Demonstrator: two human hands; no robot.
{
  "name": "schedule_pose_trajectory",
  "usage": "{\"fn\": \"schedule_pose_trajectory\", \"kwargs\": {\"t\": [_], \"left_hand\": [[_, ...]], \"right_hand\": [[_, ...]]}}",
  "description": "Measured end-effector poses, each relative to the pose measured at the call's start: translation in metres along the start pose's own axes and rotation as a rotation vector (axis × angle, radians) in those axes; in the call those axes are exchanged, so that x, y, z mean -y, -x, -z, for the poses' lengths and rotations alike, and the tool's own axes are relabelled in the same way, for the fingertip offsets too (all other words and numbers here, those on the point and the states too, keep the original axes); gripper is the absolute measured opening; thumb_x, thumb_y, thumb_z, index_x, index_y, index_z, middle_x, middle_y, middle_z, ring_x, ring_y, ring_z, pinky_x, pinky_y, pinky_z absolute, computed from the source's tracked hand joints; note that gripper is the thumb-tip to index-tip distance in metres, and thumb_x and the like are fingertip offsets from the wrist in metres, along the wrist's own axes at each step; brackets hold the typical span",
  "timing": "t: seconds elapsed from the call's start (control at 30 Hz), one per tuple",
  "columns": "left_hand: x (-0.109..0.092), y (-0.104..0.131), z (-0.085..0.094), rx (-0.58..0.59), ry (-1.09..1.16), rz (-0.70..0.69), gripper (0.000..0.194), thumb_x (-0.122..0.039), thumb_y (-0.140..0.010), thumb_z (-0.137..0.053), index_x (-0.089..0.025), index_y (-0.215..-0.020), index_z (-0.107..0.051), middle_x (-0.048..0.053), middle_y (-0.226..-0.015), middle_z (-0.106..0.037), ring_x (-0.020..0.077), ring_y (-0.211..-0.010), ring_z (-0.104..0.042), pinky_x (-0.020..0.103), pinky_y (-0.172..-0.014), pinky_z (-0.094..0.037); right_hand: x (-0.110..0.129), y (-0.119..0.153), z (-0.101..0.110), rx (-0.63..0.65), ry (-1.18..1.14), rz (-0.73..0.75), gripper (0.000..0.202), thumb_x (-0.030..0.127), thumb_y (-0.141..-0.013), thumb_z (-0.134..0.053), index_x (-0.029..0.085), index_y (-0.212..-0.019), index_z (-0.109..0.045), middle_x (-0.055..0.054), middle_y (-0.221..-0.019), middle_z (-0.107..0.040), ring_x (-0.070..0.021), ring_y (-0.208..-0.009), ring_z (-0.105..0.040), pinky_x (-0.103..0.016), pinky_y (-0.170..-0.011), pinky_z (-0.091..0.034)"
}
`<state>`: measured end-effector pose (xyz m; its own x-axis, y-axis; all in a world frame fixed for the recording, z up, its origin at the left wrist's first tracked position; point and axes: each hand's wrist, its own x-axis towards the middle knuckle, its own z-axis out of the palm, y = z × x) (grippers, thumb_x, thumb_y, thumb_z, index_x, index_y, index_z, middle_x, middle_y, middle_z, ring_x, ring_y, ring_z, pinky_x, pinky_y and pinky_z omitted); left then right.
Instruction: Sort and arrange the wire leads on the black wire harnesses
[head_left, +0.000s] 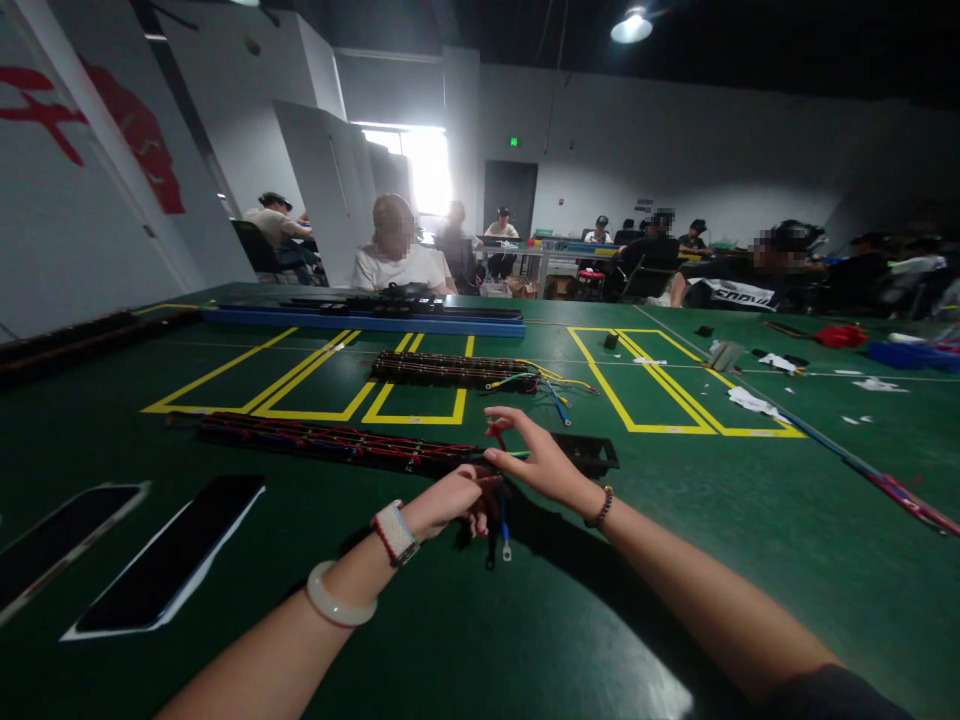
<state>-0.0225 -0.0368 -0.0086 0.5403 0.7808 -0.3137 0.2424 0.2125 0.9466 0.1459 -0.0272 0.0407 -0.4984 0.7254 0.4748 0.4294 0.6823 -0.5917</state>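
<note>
A long dark wiring strip (330, 445) with red wires along it lies across the table in front of me. At its right end my left hand (454, 498) has its fingers curled round the wires, partly hidden behind one another. A blue wire (505, 525) with a ring terminal hangs below that hand. Just above and to the right is my right hand (546, 462), thumb and forefinger apart beside an upright red wire (500, 437). Part of a green wire (517, 455) shows under the right hand. A black end piece (589, 455) extends beyond it.
A second wired strip (457, 370) with loose coloured leads lies behind. Farther back is a blue rail (360, 322). Two dark flat panels (172, 550) lie at left. Yellow tape outlines (667, 429), paper scraps (754, 402) and a cable bundle (892, 490) are at right. People sit beyond.
</note>
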Motion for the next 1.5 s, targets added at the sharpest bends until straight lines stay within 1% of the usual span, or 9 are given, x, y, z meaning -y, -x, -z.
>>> {"fn": "schedule_pose_trajectory", "kwargs": {"t": [0.13,0.3,0.47,0.63,0.8,0.97,1.1,1.33,1.5], "left_hand": [[-0.002,0.003,-0.004,0.040,0.086,0.050,0.034,-0.045,-0.083,-0.052,-0.013,-0.096,-0.051,0.002,-0.059,-0.062,0.0135,-0.048,-0.060,0.023,-0.047,-0.044],[-0.005,0.006,-0.006,0.084,0.225,0.056,0.033,-0.041,-0.080,-0.059,-0.012,-0.092,-0.053,0.009,-0.080,-0.068,0.0130,-0.058,-0.064,0.026,-0.058,-0.049],[-0.004,0.005,-0.004,0.112,0.306,0.063,0.032,-0.037,-0.083,-0.057,-0.009,-0.100,-0.058,0.010,-0.085,-0.068,0.0117,-0.062,-0.064,0.025,-0.063,-0.048],[-0.002,0.003,-0.005,0.148,0.414,0.072,0.027,-0.029,-0.085,-0.055,-0.008,-0.101,-0.060,0.010,-0.086,-0.068,0.0108,-0.066,-0.063,0.024,-0.067,-0.047],[0.002,0.001,-0.007,0.178,0.519,0.095,0.026,-0.026,-0.085,-0.056,-0.007,-0.102,-0.062,0.010,-0.087,-0.067,0.0091,-0.068,-0.061,0.022,-0.068,-0.046],[0.000,0.001,-0.012,0.185,0.671,0.131,0.017,-0.019,-0.085,-0.056,-0.009,-0.097,-0.061,0.011,-0.095,-0.066,0.0090,-0.073,-0.060,0.022,-0.070,-0.045],[-0.002,0.002,-0.017,0.159,0.754,0.142,0.011,-0.018,-0.088,-0.051,-0.010,-0.085,-0.059,0.005,-0.081,-0.061,0.0076,-0.070,-0.058,0.021,-0.072,-0.044],[0.004,0.000,-0.024,0.124,0.634,0.120,0.017,-0.024,-0.083,-0.062,-0.013,-0.075,-0.052,-0.001,-0.067,-0.055,0.0065,-0.060,-0.052,0.020,-0.065,-0.041],[0.004,0.003,-0.027,0.086,0.583,0.105,0.021,-0.026,-0.081,-0.064,-0.015,-0.074,-0.047,-0.003,-0.062,-0.051,0.0064,-0.056,-0.048,0.020,-0.060,-0.038]], "right_hand": [[-0.008,-0.007,0.012,-0.061,0.162,-0.124,0.020,0.035,-0.091,-0.050,0.018,-0.087,-0.059,-0.004,-0.084,-0.066,-0.0162,-0.082,-0.060,-0.030,-0.079,-0.044],[-0.037,-0.010,0.040,0.043,0.144,-0.328,0.026,0.024,-0.082,-0.061,0.018,-0.106,-0.055,-0.002,-0.088,-0.067,-0.0150,-0.081,-0.063,-0.028,-0.076,-0.046],[-0.056,-0.004,0.052,0.348,0.202,-0.310,0.038,0.021,-0.076,-0.066,0.018,-0.113,-0.058,-0.007,-0.110,-0.065,-0.0179,-0.098,-0.060,-0.032,-0.087,-0.046],[-0.062,-0.002,0.045,0.503,0.387,-0.277,0.045,0.029,-0.074,-0.068,0.021,-0.117,-0.060,-0.006,-0.110,-0.065,-0.0214,-0.098,-0.060,-0.033,-0.084,-0.044],[-0.060,-0.002,0.038,0.516,0.602,-0.249,0.037,0.042,-0.071,-0.069,0.024,-0.104,-0.067,-0.004,-0.092,-0.068,-0.0234,-0.091,-0.058,-0.033,-0.079,-0.038],[-0.054,-0.001,0.036,0.557,0.601,-0.227,0.026,0.034,-0.071,-0.069,0.022,-0.094,-0.069,-0.004,-0.088,-0.069,-0.0212,-0.085,-0.059,-0.030,-0.076,-0.038],[-0.040,0.000,0.037,0.592,0.560,-0.247,0.025,0.031,-0.070,-0.069,0.020,-0.093,-0.069,-0.005,-0.090,-0.069,-0.0197,-0.080,-0.061,-0.027,-0.067,-0.040],[-0.015,0.003,0.032,0.696,0.460,-0.336,0.029,0.042,-0.073,-0.065,0.018,-0.087,-0.070,-0.007,-0.085,-0.069,-0.0170,-0.068,-0.060,-0.023,-0.053,-0.037],[-0.012,0.006,0.028,0.674,0.389,-0.377,0.024,0.035,-0.073,-0.065,0.016,-0.087,-0.069,-0.006,-0.084,-0.069,-0.0155,-0.067,-0.058,-0.022,-0.053,-0.037]]}}
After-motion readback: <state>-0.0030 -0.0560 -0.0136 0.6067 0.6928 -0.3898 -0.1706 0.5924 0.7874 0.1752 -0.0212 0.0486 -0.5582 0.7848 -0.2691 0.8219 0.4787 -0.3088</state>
